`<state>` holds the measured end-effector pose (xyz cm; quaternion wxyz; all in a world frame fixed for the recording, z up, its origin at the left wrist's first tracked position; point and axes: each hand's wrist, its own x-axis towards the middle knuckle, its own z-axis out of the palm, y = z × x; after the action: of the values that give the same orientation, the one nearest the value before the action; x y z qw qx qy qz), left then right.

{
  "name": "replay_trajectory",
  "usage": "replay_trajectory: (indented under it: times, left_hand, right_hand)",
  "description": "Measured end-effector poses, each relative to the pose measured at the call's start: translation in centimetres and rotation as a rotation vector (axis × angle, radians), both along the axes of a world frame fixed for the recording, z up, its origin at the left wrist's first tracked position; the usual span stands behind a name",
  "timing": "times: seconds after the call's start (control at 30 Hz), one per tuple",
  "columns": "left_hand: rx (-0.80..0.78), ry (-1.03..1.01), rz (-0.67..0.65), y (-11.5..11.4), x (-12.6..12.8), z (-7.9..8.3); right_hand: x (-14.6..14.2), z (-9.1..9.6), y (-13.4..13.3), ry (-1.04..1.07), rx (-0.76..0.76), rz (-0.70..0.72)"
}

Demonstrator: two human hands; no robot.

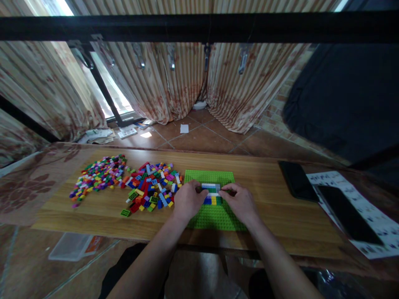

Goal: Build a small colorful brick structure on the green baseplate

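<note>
A small toy-brick build (214, 201) with blue, yellow, white and green bricks stands on a bright green baseplate (212, 219). My left hand (189, 200) is closed at the build's left side, thumb and fingertips pressed against it. From the right, my right hand (242, 202) pinches the other side with thumb and forefinger. A white strip of brick (213, 194) runs across between the two sets of fingertips. Whether it is loose or fixed I cannot tell, as the fingers hide its ends.
Larger loose bricks (156, 185) are heaped just left of the baseplate, with a pile of smaller bricks (101, 172) beyond. On the wooden table's (258, 178) right lie a dark tablet (298, 180), a phone (349, 214) and a printed sheet (382, 226). A black bar (199, 28) crosses above.
</note>
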<state>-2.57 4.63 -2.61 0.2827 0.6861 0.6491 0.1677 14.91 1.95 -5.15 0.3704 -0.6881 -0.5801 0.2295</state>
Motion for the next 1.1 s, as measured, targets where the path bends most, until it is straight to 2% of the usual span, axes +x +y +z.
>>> replay_trajectory:
  times: [0.23,0.4,0.5,0.6,0.7,0.83,1.0,1.1]
  left_hand:
    - [0.017,0.058,0.036,-0.1,0.5,-0.5]
    - [0.013,0.023,0.034,-0.2,0.3,-0.6]
    - [0.014,-0.019,-0.017,-0.1,0.0,-0.3]
    - [0.006,-0.067,-0.051,0.3,-0.4,0.2]
    - [0.042,-0.124,-0.037,0.8,-1.2,0.6]
    - [0.120,-0.230,0.030,1.5,-2.6,0.6]
    - [0.180,-0.329,0.077,2.1,-4.4,0.4]
    - [0.209,-0.354,0.145,2.3,-5.5,0.4]
  right_hand:
    - [0.0,-0.2,0.2,0.048,-0.010,-0.003]
    - [0.6,-0.6,0.3,0.125,-0.035,-0.004]
    - [1.1,-0.6,0.4,0.268,-0.020,-0.049]
    - [1.5,-0.3,0.3,0.372,0.002,-0.152]
    - [1.4,0.4,0.1,0.306,0.051,-0.234]
    - [0.6,1.4,-0.3,0.166,0.152,-0.250]
    - [-0.6,1.5,-0.8,0.102,0.248,-0.187]
    - [-1.4,1.2,-1.1,0.079,0.291,-0.094]
